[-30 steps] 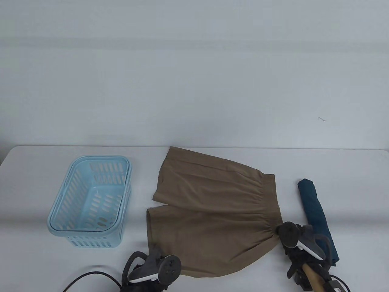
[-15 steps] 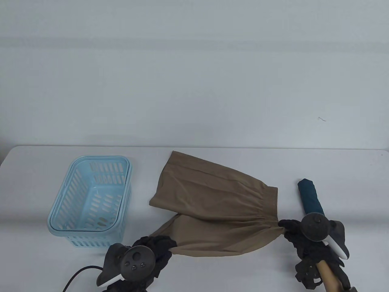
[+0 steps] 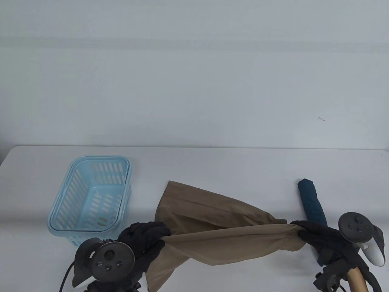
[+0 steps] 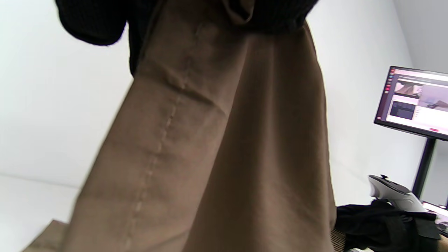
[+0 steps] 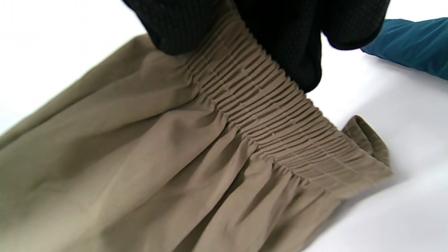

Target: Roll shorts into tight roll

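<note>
The brown shorts point(image 3: 212, 219) hang stretched between my two hands above the table's front, with the far part still draped on the table. My left hand point(image 3: 153, 235) grips the leg-hem end; the cloth fills the left wrist view point(image 4: 217, 150). My right hand point(image 3: 305, 232) grips the gathered elastic waistband point(image 5: 266, 108), with my gloved fingers point(image 5: 280, 42) closed over it.
A light blue slotted basket point(image 3: 91, 197) stands at the left of the white table point(image 3: 212, 161). A rolled dark teal garment point(image 3: 311, 200) lies just behind my right hand. A monitor on a stand point(image 4: 413, 101) shows in the left wrist view.
Both hands have lifted the near edge of the shorts off the table and pulled it taut. The left hand moved left, the right hand moved right, and the far part slid toward me.
</note>
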The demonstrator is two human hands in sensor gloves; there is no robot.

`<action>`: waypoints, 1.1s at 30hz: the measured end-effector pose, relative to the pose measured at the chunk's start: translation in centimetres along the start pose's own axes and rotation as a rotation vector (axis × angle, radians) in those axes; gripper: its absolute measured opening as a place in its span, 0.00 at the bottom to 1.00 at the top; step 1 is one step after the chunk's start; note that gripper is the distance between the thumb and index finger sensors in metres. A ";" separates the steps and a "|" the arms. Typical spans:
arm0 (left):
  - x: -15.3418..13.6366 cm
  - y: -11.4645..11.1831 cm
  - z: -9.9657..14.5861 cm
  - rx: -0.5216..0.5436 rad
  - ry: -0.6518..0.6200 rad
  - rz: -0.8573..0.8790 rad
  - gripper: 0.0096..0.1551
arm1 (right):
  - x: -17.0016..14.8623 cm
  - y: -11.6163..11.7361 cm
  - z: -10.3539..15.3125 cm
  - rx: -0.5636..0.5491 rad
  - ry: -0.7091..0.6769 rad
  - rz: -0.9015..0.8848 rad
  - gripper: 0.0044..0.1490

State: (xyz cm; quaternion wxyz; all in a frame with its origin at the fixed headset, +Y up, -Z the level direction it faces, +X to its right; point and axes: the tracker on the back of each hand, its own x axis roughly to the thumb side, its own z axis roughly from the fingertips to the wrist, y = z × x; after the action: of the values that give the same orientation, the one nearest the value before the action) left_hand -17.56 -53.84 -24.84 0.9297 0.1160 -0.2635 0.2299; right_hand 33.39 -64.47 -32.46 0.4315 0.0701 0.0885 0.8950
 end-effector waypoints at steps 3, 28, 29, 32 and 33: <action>-0.6 0.5 -2.0 -0.053 0.072 -0.050 0.22 | 0.1 -0.3 -1.1 -0.010 0.033 0.010 0.29; -12.9 -14.3 -19.2 -0.408 0.467 -0.274 0.34 | -4.2 2.6 -12.6 -0.150 0.324 0.515 0.38; -12.4 -14.8 -18.9 -0.426 0.438 -0.278 0.34 | -4.2 2.9 -12.3 -0.135 0.310 0.546 0.38; -11.1 -16.1 -17.7 -0.477 0.374 -0.289 0.34 | -4.1 3.9 -11.6 -0.090 0.289 0.615 0.38; -10.6 -16.4 -17.3 -0.488 0.359 -0.298 0.34 | -3.9 4.3 -11.4 -0.078 0.279 0.625 0.38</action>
State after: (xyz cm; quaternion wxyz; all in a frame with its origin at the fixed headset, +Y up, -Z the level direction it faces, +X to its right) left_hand -10.03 -66.19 -46.58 0.9850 -0.1150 -0.1231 0.0385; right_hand 30.20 -71.23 -42.80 0.1228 -0.0461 0.0865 0.9876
